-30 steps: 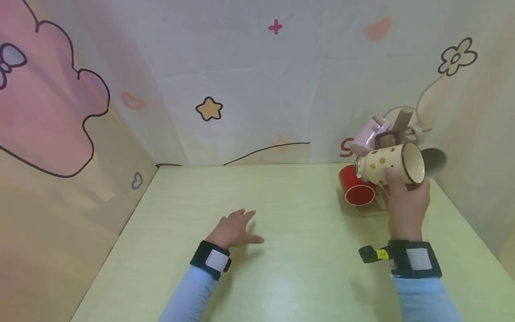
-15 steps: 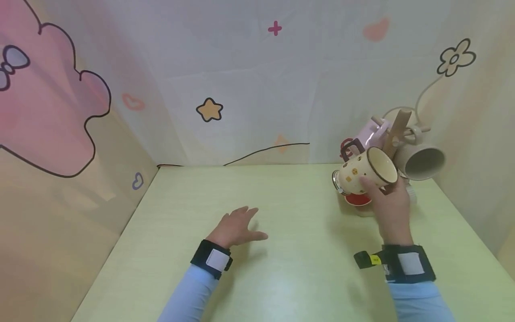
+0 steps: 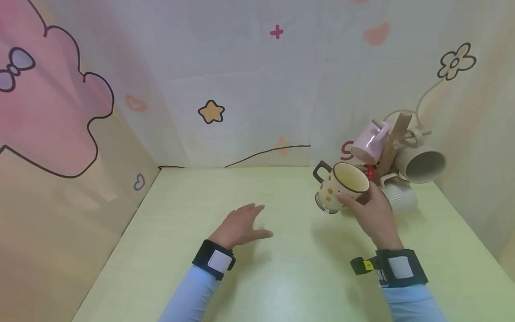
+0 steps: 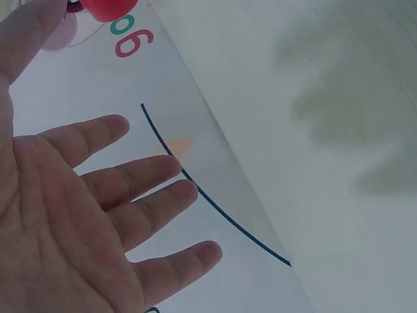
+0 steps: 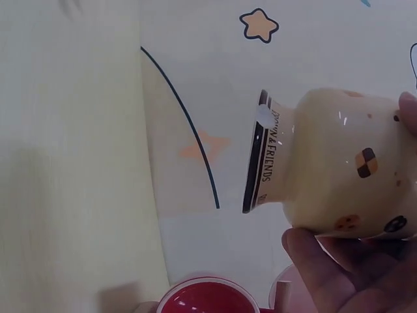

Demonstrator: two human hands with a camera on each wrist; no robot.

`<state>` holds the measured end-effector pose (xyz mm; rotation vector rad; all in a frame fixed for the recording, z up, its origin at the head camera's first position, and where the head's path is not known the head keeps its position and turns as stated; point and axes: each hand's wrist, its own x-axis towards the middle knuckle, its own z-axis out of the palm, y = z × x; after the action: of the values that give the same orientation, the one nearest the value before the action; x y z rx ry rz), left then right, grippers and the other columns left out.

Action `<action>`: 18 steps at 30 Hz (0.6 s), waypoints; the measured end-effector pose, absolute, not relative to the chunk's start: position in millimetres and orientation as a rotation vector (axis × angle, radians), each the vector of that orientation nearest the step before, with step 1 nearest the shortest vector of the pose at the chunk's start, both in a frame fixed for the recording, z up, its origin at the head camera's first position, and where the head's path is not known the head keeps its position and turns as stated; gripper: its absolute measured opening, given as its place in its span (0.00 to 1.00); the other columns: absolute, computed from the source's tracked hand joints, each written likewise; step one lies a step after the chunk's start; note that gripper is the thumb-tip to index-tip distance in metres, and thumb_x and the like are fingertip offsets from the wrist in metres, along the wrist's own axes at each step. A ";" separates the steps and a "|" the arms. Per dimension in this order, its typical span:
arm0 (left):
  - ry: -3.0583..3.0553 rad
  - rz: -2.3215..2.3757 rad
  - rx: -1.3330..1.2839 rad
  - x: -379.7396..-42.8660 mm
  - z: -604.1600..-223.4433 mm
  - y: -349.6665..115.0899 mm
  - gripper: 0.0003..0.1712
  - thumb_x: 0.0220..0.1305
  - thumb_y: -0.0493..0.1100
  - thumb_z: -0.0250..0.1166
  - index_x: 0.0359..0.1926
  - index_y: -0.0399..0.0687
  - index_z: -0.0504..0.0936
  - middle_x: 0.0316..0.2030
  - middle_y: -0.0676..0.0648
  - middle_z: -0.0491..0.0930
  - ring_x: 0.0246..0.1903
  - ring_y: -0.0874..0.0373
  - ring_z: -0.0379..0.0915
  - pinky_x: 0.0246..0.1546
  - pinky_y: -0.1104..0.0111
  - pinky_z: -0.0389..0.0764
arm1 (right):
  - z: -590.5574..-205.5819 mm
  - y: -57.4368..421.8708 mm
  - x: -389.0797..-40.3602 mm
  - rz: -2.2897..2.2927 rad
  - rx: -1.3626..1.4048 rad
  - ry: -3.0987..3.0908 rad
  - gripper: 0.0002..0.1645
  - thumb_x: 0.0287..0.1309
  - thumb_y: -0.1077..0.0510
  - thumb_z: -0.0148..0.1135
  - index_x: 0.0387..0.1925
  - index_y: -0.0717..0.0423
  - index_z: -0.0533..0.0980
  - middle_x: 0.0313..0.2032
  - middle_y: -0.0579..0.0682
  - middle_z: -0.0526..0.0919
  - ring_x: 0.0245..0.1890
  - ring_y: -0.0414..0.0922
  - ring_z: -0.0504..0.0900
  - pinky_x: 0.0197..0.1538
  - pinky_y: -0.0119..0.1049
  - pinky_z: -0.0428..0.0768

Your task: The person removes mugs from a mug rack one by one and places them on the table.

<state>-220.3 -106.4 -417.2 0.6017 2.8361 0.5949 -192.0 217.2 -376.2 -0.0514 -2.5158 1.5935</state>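
Note:
My right hand grips a cream mug with a dark rim, a dark handle and small cookie prints. The mug is tilted in the air, its mouth up and toward the right, its handle to the left. In the right wrist view the mug shows its dark-banded foot with lettering, fingers round its body. My left hand hovers over the middle of the table, fingers spread and holding nothing. Its bare palm fills the lower left of the left wrist view.
A wooden mug tree stands at the back right. On it hang a pink mug, a grey-white mug and a white ribbed mug. A red mug is mostly hidden behind the cream one. Printed cloth walls border the table.
My right hand has carried the cream mug left and toward me, away from the mug tree, turning its mouth more upward. The left hand has shifted slightly right.

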 end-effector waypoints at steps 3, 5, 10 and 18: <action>2.849 0.601 0.628 -220.2 -413.6 -103.4 0.47 0.61 0.64 0.66 0.74 0.47 0.63 0.70 0.38 0.64 0.69 0.43 0.59 0.67 0.48 0.59 | -378.4 214.8 -192.1 1.555 -0.003 -2.572 0.53 0.56 0.35 0.68 0.73 0.55 0.58 0.66 0.61 0.70 0.58 0.61 0.74 0.55 0.58 0.76; 2.854 0.605 0.643 -219.6 -410.1 -101.3 0.47 0.61 0.64 0.67 0.74 0.47 0.62 0.70 0.38 0.64 0.69 0.43 0.59 0.67 0.49 0.61 | -379.8 212.9 -192.3 1.540 0.037 -2.614 0.53 0.55 0.35 0.69 0.73 0.55 0.59 0.64 0.62 0.71 0.57 0.62 0.75 0.53 0.58 0.77; 2.862 0.611 0.683 -219.1 -404.0 -97.2 0.47 0.62 0.62 0.67 0.74 0.47 0.62 0.70 0.38 0.64 0.69 0.43 0.60 0.67 0.50 0.62 | -385.2 207.5 -194.0 1.501 0.125 -2.729 0.54 0.53 0.35 0.71 0.72 0.54 0.59 0.63 0.62 0.73 0.56 0.63 0.76 0.52 0.58 0.78; 2.867 0.584 0.751 -220.7 -400.5 -91.1 0.48 0.61 0.60 0.68 0.75 0.48 0.59 0.70 0.41 0.64 0.69 0.45 0.61 0.66 0.52 0.64 | -395.9 196.5 -196.2 1.475 0.222 -2.826 0.50 0.51 0.40 0.74 0.70 0.51 0.62 0.60 0.59 0.75 0.54 0.61 0.76 0.47 0.54 0.81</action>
<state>-220.7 -91.1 -400.5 0.7511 2.8667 0.5840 -196.2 196.5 -395.9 0.2221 -2.8258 1.4751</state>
